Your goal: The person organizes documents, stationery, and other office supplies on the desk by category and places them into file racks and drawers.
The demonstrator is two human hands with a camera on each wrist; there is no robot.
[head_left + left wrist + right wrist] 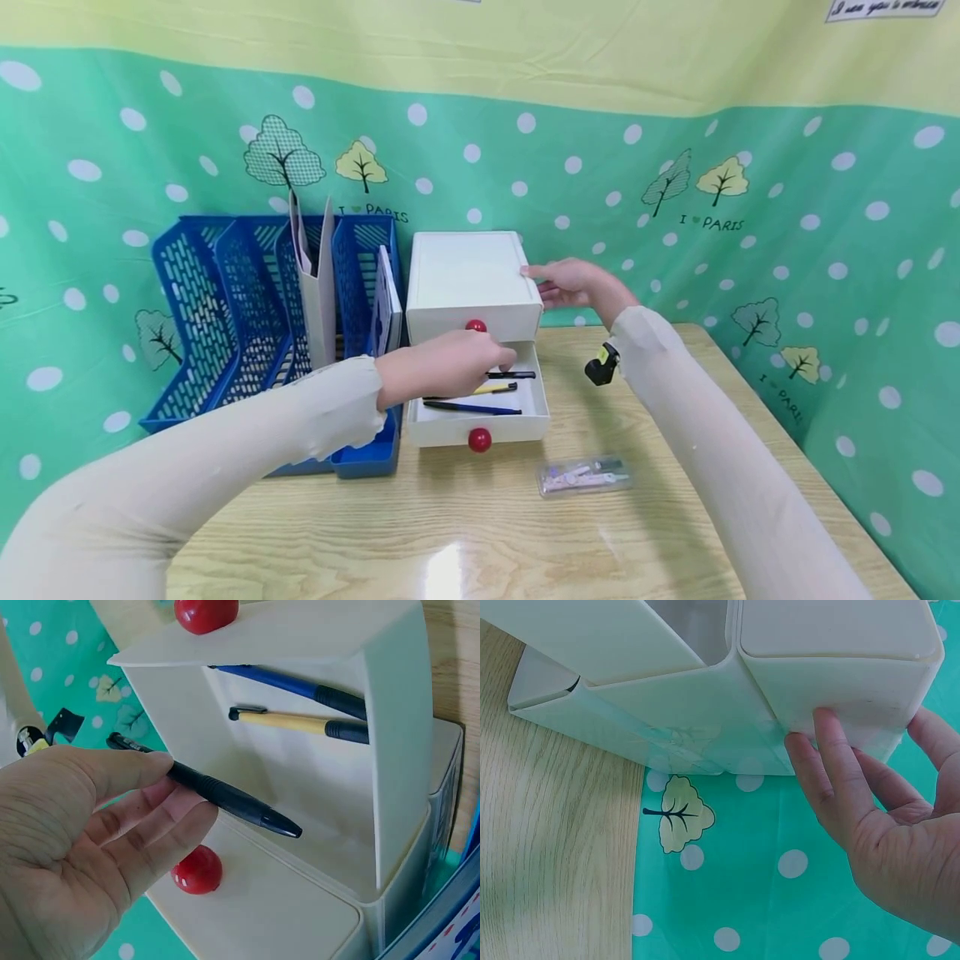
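Note:
My left hand (pixel 446 364) pinches a black pen (pixel 236 802) between thumb and fingertips, over the pulled-out lower drawer (pixel 442 431) of a small white drawer cabinet (pixel 468 271). Inside that drawer lie a yellow pen (pixel 292 724) with black ends and a blue pen (pixel 285 681) with a black grip. A red knob (pixel 480 440) sits on the drawer's front. Steadying the cabinet, my right hand (pixel 573 282) has its thumb at the top edge and its extended fingers against the right side, as the right wrist view shows.
Left of the cabinet stands a blue file rack (pixel 210 317) holding a white folder (pixel 318 308) and a booklet (pixel 386 304). A clear case (pixel 585 477) with small stationery lies on the wooden table (pixel 337 542), right of the drawer. Behind hangs a green dotted curtain (pixel 465 167).

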